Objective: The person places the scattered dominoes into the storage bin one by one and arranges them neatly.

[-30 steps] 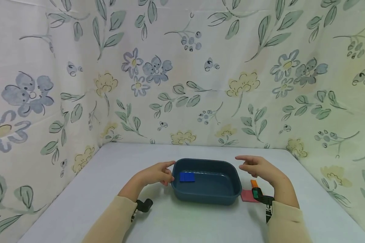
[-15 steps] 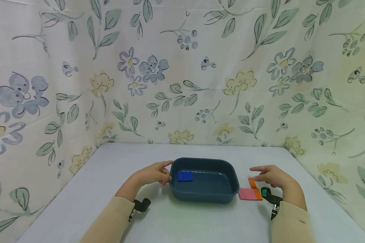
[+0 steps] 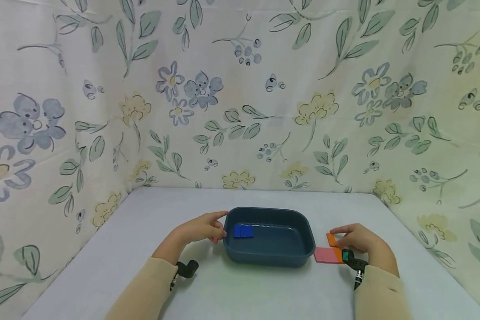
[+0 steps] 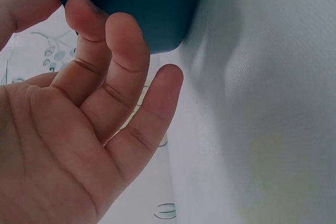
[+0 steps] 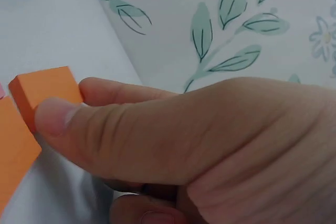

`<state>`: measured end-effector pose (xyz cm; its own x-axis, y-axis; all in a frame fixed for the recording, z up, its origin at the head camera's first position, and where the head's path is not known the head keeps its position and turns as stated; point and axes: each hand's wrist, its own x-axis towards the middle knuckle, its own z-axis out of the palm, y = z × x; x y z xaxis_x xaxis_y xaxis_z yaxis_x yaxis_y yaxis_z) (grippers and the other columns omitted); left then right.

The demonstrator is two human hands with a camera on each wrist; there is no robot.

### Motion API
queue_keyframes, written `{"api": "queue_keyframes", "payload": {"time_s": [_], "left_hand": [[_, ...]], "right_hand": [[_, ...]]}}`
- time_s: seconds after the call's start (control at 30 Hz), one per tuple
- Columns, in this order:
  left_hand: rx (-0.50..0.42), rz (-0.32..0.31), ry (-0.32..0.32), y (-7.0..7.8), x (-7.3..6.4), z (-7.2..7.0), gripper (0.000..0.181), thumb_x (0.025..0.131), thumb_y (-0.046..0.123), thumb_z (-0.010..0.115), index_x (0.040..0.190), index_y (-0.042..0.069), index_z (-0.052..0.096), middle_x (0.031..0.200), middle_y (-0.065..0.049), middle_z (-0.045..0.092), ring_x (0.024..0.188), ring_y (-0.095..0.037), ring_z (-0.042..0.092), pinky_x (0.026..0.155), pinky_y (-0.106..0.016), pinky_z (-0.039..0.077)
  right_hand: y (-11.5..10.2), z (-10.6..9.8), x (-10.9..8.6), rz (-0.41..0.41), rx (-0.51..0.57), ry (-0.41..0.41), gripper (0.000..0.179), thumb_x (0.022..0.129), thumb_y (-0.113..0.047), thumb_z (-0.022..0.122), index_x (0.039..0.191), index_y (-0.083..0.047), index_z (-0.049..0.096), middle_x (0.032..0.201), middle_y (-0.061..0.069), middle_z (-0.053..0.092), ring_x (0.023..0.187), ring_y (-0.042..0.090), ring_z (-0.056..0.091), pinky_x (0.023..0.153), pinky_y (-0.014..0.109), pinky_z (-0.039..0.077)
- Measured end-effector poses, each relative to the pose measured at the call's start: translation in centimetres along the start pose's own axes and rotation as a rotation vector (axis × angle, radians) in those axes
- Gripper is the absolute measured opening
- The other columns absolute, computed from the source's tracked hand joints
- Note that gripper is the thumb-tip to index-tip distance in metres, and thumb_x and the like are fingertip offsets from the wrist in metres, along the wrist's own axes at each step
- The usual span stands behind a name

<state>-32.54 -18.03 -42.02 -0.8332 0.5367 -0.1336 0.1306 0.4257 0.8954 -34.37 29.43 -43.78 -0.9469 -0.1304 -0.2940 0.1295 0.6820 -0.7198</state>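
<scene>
A dark blue rectangular tub (image 3: 270, 258) stands on the white table, with blue flat blocks (image 3: 243, 231) lying in its left part. My left hand (image 3: 202, 230) touches the tub's left side from outside, one fingertip at the rim; in the left wrist view its other fingers (image 4: 126, 51) are loosely bent. To the right of the tub, my right hand (image 3: 362, 242) pinches an orange block (image 3: 331, 240) between thumb and index finger. The right wrist view has the thumb across the near face of this orange block (image 5: 47, 87), partly hiding it.
Pink flat blocks (image 3: 324, 254) lie just beside the tub's right front corner. Another orange block (image 3: 338, 255) adjoins them, partly behind the right wrist camera (image 3: 353, 260). A floral cloth (image 3: 240, 98) hangs behind and at both sides of the table.
My right hand has moved right and down from above the tub's right side to the orange block, and its fingers have closed on it. The left hand stays at the tub.
</scene>
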Motion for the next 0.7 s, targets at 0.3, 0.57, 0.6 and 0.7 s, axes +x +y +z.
{"api": "queue_keyframes", "payload": {"time_s": [0.3,0.57,0.6,0.7], "left_hand": [[0.009,0.009,-0.007,0.02,-0.11,-0.05,0.073,0.082,0.011,0.058,0.144,0.014,0.019,0.073,-0.012,0.057,0.089,-0.027,0.058,0.073,-0.037,0.046],[0.013,0.019,-0.013,0.0,-0.04,-0.03,0.073,0.083,0.014,0.058,0.144,0.012,0.019,0.074,-0.013,0.058,0.081,-0.031,0.058,0.073,-0.038,0.046],[0.015,0.016,-0.012,0.01,-0.08,-0.02,0.073,0.083,0.014,0.059,0.144,0.013,0.019,0.074,-0.014,0.058,0.08,-0.031,0.058,0.073,-0.038,0.046],[0.015,0.019,-0.013,-0.01,-0.17,-0.02,0.073,0.083,0.014,0.058,0.144,0.012,0.019,0.076,-0.016,0.058,0.081,-0.032,0.058,0.072,-0.038,0.046]], "right_hand": [[0.09,0.12,0.38,-0.011,-0.021,0.004,0.048,0.076,-0.015,0.071,0.121,-0.008,0.058,0.102,0.012,0.059,0.081,0.021,0.055,0.073,0.039,0.041],[0.08,0.23,0.43,-0.022,-0.087,0.022,0.05,0.075,-0.02,0.072,0.122,-0.009,0.057,0.101,0.011,0.057,0.084,0.024,0.048,0.069,0.036,0.04],[0.04,0.27,0.46,-0.029,-0.103,0.029,0.05,0.075,-0.021,0.072,0.122,-0.009,0.058,0.102,0.011,0.057,0.086,0.024,0.047,0.069,0.037,0.04],[-0.11,0.36,0.59,-0.057,-0.138,0.049,0.049,0.077,-0.024,0.07,0.121,-0.007,0.057,0.104,0.015,0.055,0.089,0.027,0.044,0.07,0.039,0.039]]}}
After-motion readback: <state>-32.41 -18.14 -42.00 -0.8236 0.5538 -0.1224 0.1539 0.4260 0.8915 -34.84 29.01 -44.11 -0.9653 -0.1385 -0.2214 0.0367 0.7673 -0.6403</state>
